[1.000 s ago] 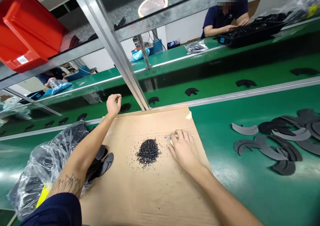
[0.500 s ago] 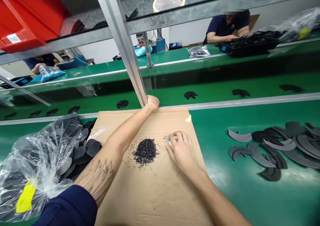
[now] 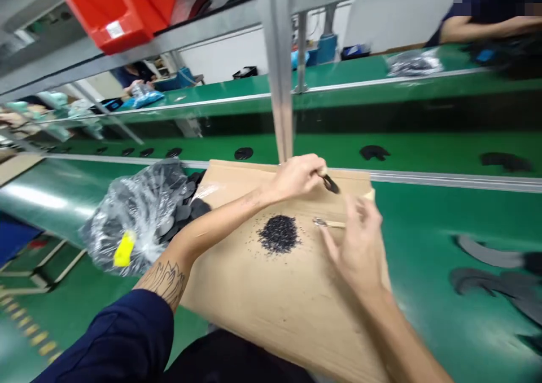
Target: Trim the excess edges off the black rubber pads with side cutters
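Note:
My left hand (image 3: 301, 174) is closed near the foot of the metal post, with a dark flat piece (image 3: 331, 184) pinched at its fingertips. On the right of the cardboard sheet (image 3: 254, 293), my right hand (image 3: 359, 239) is partly smeared by motion. Its thumb and fingers curl about a small metal tool with a pale handle (image 3: 333, 223), whose metal end sticks out to the left. Between my arms a heap of tiny black bits (image 3: 279, 234) lies on the cardboard, with loose bits scattered around it.
A clear plastic bag (image 3: 131, 214) of black pieces sits left of the cardboard. Curved black pieces (image 3: 491, 281) lie on the green table at right. Beyond, several dark pieces rest on a green belt (image 3: 322, 152). The metal post (image 3: 277, 78) rises ahead. People sit across.
My left hand has come away from behind the post toward the right, now holding a dark flat piece. My right hand's fingers have lifted and blurred. The view has turned left.

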`<state>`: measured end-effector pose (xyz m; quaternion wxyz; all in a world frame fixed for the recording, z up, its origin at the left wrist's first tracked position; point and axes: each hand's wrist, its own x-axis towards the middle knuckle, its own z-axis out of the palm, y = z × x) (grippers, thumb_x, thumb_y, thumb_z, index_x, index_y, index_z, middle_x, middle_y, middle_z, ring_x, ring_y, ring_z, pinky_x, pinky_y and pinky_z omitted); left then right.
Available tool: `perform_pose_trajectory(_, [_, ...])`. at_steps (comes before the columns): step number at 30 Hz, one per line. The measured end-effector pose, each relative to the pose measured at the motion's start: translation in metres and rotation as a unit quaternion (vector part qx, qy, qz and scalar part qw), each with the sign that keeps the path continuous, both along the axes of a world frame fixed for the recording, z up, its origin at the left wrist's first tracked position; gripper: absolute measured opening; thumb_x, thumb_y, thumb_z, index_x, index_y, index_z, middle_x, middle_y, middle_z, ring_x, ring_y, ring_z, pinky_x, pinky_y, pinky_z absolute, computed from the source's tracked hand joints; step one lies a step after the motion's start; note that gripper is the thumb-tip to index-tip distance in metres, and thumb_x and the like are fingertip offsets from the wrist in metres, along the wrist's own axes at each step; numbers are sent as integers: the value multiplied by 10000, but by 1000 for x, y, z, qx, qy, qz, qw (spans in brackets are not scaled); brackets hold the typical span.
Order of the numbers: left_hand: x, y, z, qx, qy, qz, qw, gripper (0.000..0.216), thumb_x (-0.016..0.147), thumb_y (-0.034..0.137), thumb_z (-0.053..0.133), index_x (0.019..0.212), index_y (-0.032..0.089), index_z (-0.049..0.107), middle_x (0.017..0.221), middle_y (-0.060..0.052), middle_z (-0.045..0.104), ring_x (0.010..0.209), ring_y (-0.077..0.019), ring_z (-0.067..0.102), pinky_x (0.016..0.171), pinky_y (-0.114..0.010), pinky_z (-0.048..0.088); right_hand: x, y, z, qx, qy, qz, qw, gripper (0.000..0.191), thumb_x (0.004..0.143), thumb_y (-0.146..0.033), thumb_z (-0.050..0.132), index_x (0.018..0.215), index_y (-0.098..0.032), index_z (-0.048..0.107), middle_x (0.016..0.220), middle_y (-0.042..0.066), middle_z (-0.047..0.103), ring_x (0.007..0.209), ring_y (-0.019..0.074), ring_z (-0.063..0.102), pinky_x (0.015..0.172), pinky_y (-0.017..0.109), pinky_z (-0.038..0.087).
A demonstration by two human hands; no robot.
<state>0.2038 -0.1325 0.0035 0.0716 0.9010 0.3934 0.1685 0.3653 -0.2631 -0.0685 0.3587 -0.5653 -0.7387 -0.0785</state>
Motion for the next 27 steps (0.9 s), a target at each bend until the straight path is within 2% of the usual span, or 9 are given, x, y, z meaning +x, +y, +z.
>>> perform_pose_trajectory(4, [-35,-69,-10,-40,-54,-98,993,192,953,85,486,927,215,625,980,-39,712,932,-121,684,869,-194,571,-7,3,-8,-46,59,133,988,426,1019,-334,496,1422,-195,518,1253,164,644,1103,296,669,894,405,566])
perform_pose_trajectory(6, [-62,-90,-15,-56,-74,-135,986,146,964,129,510,1009,207,625,1049,-54,719,1000,-139,693,930,-225,578,-13,1,-12,-73,86,207,972,323,1032,-335,470,1300,-229,614,1119,107,717,985,262,710,857,374,571])
perform_pose_trajectory(8, [-100,-99,-15,-62,-66,-121,989,198,974,196,534,1162,193,595,1167,-93,708,1072,-184,689,974,-311,580,-18,-3,-11,-91,126,219,963,305,1023,-386,497,1239,-230,645,1098,99,733,943,261,717,851,381,571])
perform_pose_trajectory(10, [-145,-97,-12,-58,46,10,997,261,973,201,517,1228,185,572,1187,-110,700,1072,-216,694,950,-357,577,-22,-6,-6,-121,177,190,958,305,1002,-437,536,1187,-225,653,1013,88,740,856,251,712,805,380,568])
perform_pose_trajectory(12, [-189,-91,-8,-82,248,212,942,206,975,191,499,1158,198,595,1182,-102,697,1138,-244,672,965,-358,549,-23,-7,0,-162,233,147,947,296,982,-476,566,1117,-226,649,821,47,709,710,224,671,718,359,544])
perform_pose_trajectory(15, [-233,-88,-7,-107,314,316,889,184,975,300,564,1061,143,605,1023,-148,722,1035,-327,706,867,-394,556,-22,-6,6,-211,322,109,917,306,971,-501,573,1106,-228,602,678,-2,631,607,199,608,616,328,492])
perform_pose_trajectory(18, [-244,-91,-15,-123,316,327,882,338,943,445,633,1107,156,571,1038,-139,726,1015,-329,709,820,-357,549,-22,-3,6,-222,362,111,899,279,959,-491,575,1034,-224,602,715,11,633,656,210,626,629,339,503])
perform_pose_trajectory(21, [-235,-91,-25,-129,303,315,890,342,931,438,653,1138,188,546,1126,-109,710,1047,-292,699,825,-321,535,-24,-2,3,-246,367,138,886,279,922,-494,627,892,-216,613,713,25,642,678,223,638,681,371,538])
perform_pose_trajectory(27, [-211,-77,-34,-108,285,323,896,368,983,494,542,1154,168,562,1212,-144,663,1100,-292,667,834,-323,532,-28,-4,0,-294,410,158,849,369,855,-548,719,942,-203,619,729,32,658,621,214,634,572,342,549])
